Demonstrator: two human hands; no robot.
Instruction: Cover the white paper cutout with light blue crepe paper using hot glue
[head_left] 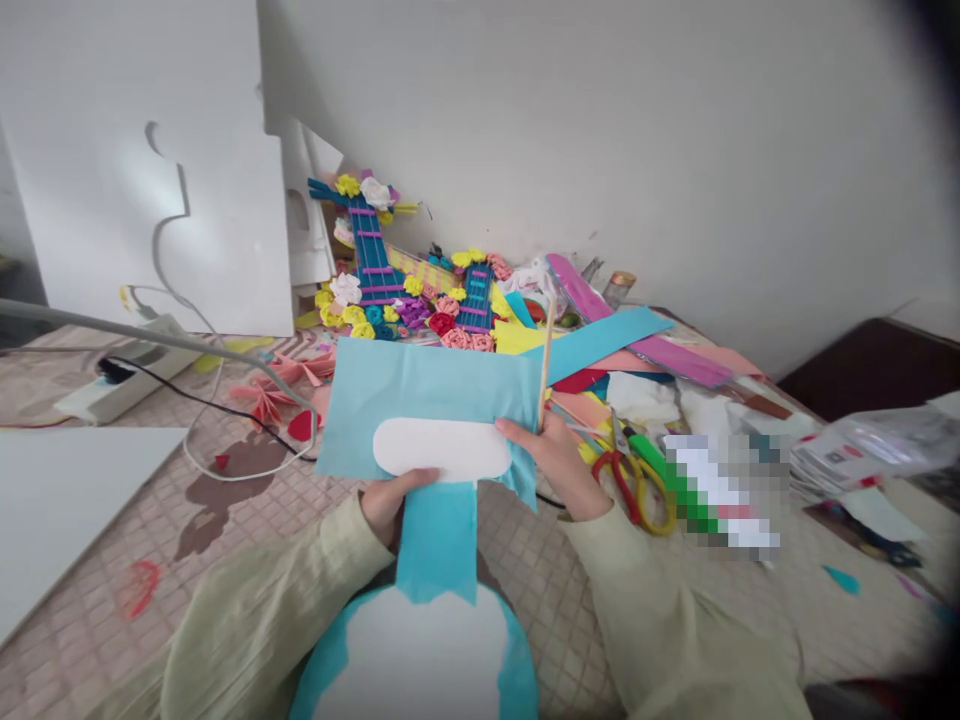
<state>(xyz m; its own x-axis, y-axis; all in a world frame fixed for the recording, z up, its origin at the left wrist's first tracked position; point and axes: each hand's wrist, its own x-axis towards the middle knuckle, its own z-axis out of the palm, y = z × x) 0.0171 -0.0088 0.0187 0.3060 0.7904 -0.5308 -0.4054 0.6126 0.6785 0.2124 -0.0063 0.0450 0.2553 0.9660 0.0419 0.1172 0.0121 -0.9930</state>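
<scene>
My left hand grips the lower edge of a white guitar-shaped foam piece that is wrapped in light blue paper. Its neck runs down toward my lap, where the round white body sits edged in blue. My right hand pinches the right edge of the blue paper and also holds a thin wooden stick upright. Both hands are closed on what they hold.
Red-and-yellow scissors and a green-handled tool lie right of my right hand. Paper guitars with paper flowers and coloured paper strips pile at the wall. A power strip with cables lies left, a white board beside it.
</scene>
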